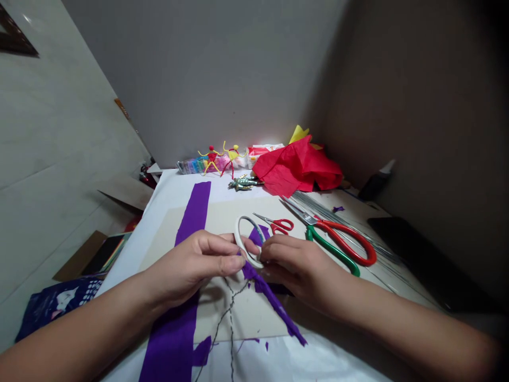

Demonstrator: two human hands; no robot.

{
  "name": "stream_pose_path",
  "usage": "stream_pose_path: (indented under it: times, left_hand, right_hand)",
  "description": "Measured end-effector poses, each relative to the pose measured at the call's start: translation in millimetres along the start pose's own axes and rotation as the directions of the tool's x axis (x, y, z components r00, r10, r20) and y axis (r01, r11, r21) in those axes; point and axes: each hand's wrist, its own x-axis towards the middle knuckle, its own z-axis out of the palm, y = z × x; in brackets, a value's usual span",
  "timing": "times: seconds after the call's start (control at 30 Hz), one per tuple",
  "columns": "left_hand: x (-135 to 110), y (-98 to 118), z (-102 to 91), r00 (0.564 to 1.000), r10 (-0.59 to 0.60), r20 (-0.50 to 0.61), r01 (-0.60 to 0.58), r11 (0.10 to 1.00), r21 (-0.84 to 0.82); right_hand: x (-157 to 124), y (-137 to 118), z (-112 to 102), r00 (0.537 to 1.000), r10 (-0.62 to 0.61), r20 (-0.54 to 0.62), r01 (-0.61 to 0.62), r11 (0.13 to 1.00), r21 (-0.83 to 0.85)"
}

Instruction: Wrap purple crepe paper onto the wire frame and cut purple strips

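Left hand (191, 265) pinches narrow on white tape roll (237, 239); right hand (298, 268) grips other side. Purple crepe paper strip (274, 305) seems light, soft, easily torn: hold near roll.

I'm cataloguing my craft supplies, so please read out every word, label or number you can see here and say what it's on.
No word, brand or number can be read.
Rainbow-coloured pack: printing too small to read.
White and red packet: printing too small to read.
Dark blue bag: white pattern, no legible text.
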Motion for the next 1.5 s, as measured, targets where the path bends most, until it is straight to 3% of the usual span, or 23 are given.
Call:
stream_pose_path:
  times: [0.1, 0.23, 0.3, 0.4, 0.57, 0.77, 0.93, 1.13, 1.27, 1.33, 1.4, 1.5]
  left_hand:
    - [-3.0, 1.0, 3.5, 1.0, 0.023, -0.001, -0.023, 0.993, 0.112]
    - [-8.2, 8.6, 11.8, 0.994, 0.066, 0.092, -0.094, 0.932, 0.349]
    - [-11.1, 12.4, 18.5, 0.981, 0.081, 0.177, -0.153, 0.88, 0.45]
    - [-14.0, 15.0, 29.8, 0.953, 0.061, 0.297, -0.224, 0.801, 0.555]
    - [-13.7, 14.8, 42.4, 0.915, 0.074, 0.397, -0.356, 0.612, 0.706]
    - [-14.7, 17.3, 48.1, 0.897, 0.089, 0.434, -0.431, 0.398, 0.81]
    - [-13.9, 21.1, 48.4, 0.874, 0.065, 0.482, -0.474, 0.334, 0.814]
    - [-15.4, 17.3, 44.3, 0.878, 0.019, 0.479, -0.461, 0.306, 0.833]
    - [-16.4, 15.5, 46.2, 0.886, 0.018, 0.463, -0.44, 0.35, 0.827]
    - [-17.3, 17.3, 49.1, 0.891, 0.027, 0.452, -0.423, 0.408, 0.809]
    - [-18.4, 20.3, 51.6, 0.896, 0.028, 0.444, -0.403, 0.474, 0.783]
    - [-19.1, 23.7, 50.9, 0.898, 0.012, 0.441, -0.367, 0.572, 0.733]
  right_hand:
    - [-0.1, -1.3, -1.4, 1.0, 0.002, 0.007, -0.002, 1.0, 0.011]
    - [2.3, -10.0, -6.4, 0.977, 0.129, -0.171, -0.108, 0.986, 0.128]
    - [3.1, -15.4, -9.0, 0.96, 0.195, -0.202, -0.148, 0.963, 0.227]
    - [2.1, -22.5, -12.1, 0.965, 0.183, -0.185, -0.114, 0.936, 0.332]
    - [-3.2, -31.2, -12.9, 0.978, 0.099, -0.184, -0.038, 0.95, 0.309]
    - [-4.6, -37.5, -11.5, 0.965, 0.214, -0.155, -0.125, 0.885, 0.448]
    - [-3.7, -38.9, -13.9, 0.966, 0.246, -0.077, -0.171, 0.837, 0.519]
    - [-3.3, -42.7, -15.8, 0.963, 0.271, -0.013, -0.218, 0.804, 0.554]
    - [-5.5, -45.1, -17.1, 0.973, 0.229, -0.028, -0.179, 0.823, 0.539]
    - [-7.6, -42.5, -18.0, 0.993, 0.095, -0.068, -0.058, 0.906, 0.419]
    - [-9.2, -36.0, -18.4, 0.993, -0.09, -0.078, 0.103, 0.975, 0.198]
    - [-9.4, -21.8, -17.2, 0.962, -0.239, -0.132, 0.226, 0.968, -0.104]
